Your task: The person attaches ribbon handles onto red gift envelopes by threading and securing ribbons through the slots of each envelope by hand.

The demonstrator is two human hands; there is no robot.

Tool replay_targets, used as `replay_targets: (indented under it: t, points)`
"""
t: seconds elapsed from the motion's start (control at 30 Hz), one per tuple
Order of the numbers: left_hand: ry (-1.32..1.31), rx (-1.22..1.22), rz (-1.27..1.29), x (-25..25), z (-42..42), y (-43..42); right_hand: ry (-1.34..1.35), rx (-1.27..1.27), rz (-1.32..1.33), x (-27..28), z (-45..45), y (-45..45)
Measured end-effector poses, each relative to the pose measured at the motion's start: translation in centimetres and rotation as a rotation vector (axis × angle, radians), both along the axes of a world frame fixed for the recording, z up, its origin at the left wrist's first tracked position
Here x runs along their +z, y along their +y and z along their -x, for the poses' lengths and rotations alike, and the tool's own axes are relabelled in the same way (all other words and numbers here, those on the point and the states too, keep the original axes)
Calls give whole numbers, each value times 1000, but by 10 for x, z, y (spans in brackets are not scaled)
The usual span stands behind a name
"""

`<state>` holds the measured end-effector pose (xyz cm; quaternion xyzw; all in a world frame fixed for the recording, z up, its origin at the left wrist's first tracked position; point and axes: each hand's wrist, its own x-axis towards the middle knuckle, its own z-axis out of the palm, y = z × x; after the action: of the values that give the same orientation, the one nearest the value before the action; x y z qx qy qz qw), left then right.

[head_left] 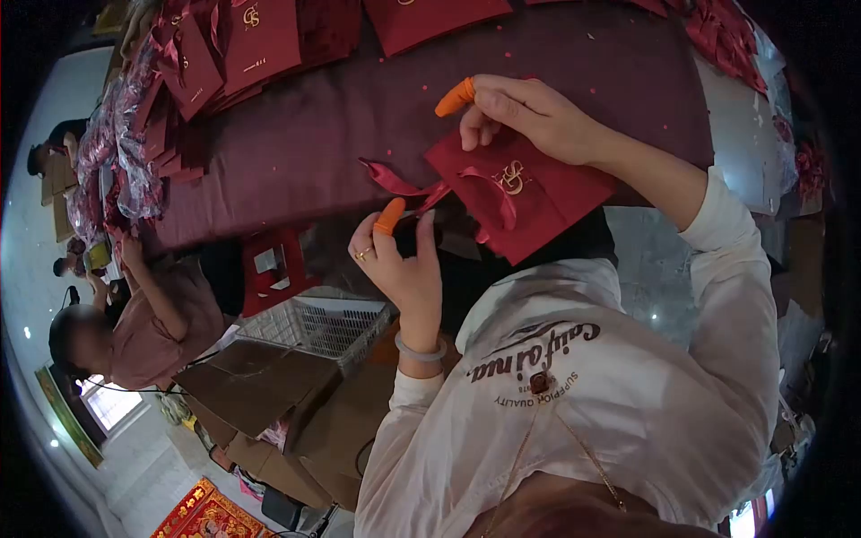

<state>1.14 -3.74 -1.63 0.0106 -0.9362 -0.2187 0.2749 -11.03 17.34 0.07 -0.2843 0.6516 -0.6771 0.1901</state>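
A dark red paper gift bag [560, 199] with a gold emblem is tilted at the table's front edge. Its red ribbon handle [509, 211] loops over the front. My right hand [534, 112] is closed at the bag's upper edge, fingers curled and partly hidden, an orange finger cot on one finger pointing left. A loose red ribbon [395, 182] extends left from the bag. My left hand [399, 260] has this ribbon between thumb and forefinger; the exact contact is hard to see. It wears an orange finger cot and a ring.
A dark red cloth covers the table [314, 134]. Stacked red bags [260, 49] lie along its far left, beside plastic-wrapped bundles [134, 134]. Below left stand a white wire basket [336, 323] and cardboard boxes [260, 381]. A co-worker [170, 314] sits at the left.
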Motion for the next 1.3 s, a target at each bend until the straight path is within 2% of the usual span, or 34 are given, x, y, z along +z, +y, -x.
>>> replay_targets:
  t: [0.1,0.17,0.23,0.3,0.4,0.43,0.5,0.53,0.6,0.63,0.73,0.77,0.8,0.83,0.87,0.93,1.03,1.13,1.17,1.2,1.27,1.3]
  points:
    - [6,-43,62,-5,6,-10,-7,-22,1,1,-1,-1]
    - [-4,32,-36,-11,5,-27,-17,-40,14,1,-2,-1]
    - [21,60,24,-7,7,-38,-32,-33,26,0,-1,-2]
    - [-32,27,-44,-2,7,-38,-13,-24,1,1,0,-1]
    - [32,97,-131,6,-11,-13,22,-7,-19,-2,2,-1]
    - [73,55,-166,5,-18,-3,40,-7,-15,-2,1,-1]
    - [-118,-154,-409,1,-32,9,27,-2,-14,-1,1,-1]
    - [-139,-183,-494,1,-33,20,15,-4,-11,-1,1,0]
    - [-350,-149,-811,-8,-45,31,12,8,-63,2,-1,0]
    - [-466,-191,-797,-8,-50,30,12,18,-111,4,-3,1]
    - [-541,-317,-842,-12,-51,30,48,121,-274,20,-8,0]
    - [-531,-309,-844,-12,-50,32,277,157,-384,18,-6,-1]
    - [-560,-296,-1051,-12,-49,35,285,166,-385,15,-7,-4]
    - [-586,-285,-1260,-12,-47,37,500,176,-468,10,-8,-5]
    - [-578,-285,-1264,-15,-48,33,714,184,-549,9,-8,-6]
    - [-656,-259,-1117,-20,-45,24,633,250,-598,13,-6,-5]
    - [-639,-316,-1105,-20,-41,21,725,190,-534,9,-8,-5]
    - [-694,-413,-1039,-23,-38,17,683,170,-561,18,-9,-5]
    - [-732,-468,-990,-25,-37,14,553,229,-544,21,-7,-4]
    - [-834,-495,-1041,-29,-34,8,426,282,-526,26,-5,-1]
    - [-905,-506,-1153,-2,-28,6,527,321,-464,38,-13,10]
    - [-877,-516,-1419,6,-31,9,573,377,-581,66,-30,17]
